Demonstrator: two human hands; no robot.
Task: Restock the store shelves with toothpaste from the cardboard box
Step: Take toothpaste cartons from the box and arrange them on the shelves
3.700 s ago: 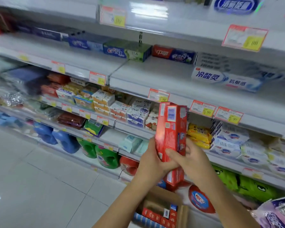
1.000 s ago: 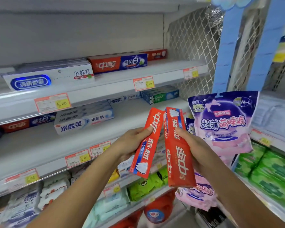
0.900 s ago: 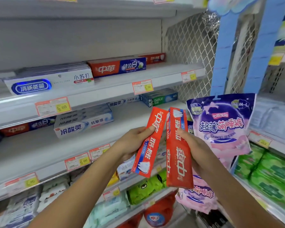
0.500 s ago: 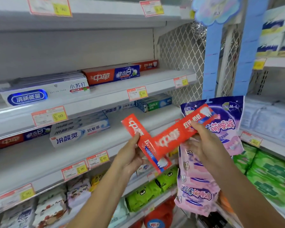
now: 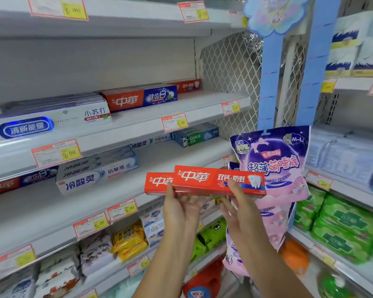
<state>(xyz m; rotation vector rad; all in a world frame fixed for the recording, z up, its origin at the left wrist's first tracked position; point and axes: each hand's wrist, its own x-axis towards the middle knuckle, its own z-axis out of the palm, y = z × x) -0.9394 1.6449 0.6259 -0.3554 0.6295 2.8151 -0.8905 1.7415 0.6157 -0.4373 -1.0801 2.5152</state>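
Two red toothpaste boxes lie level in front of the shelves, overlapping. My left hand (image 5: 182,208) grips the rear red toothpaste box (image 5: 157,182) from below, thumb on its face. My right hand (image 5: 241,208) grips the front red toothpaste box (image 5: 205,179), thumb across its printed front. Both boxes hover just in front of the middle shelf (image 5: 159,160), whose right part is bare. A matching red box (image 5: 186,85) lies at the back of the upper shelf (image 5: 202,102). The cardboard box is out of view.
White toothpaste boxes (image 5: 95,171) and green Darlie boxes (image 5: 195,136) sit on the middle shelf. A red-blue box (image 5: 138,97) and white boxes (image 5: 47,119) sit above. Purple hanging bags (image 5: 274,164) hang right of my hands. A mesh panel (image 5: 230,78) ends the shelves.
Both red boxes turned from upright and crossed to level, the front one overlapping the rear one. My view rose and moved closer to the shelves.
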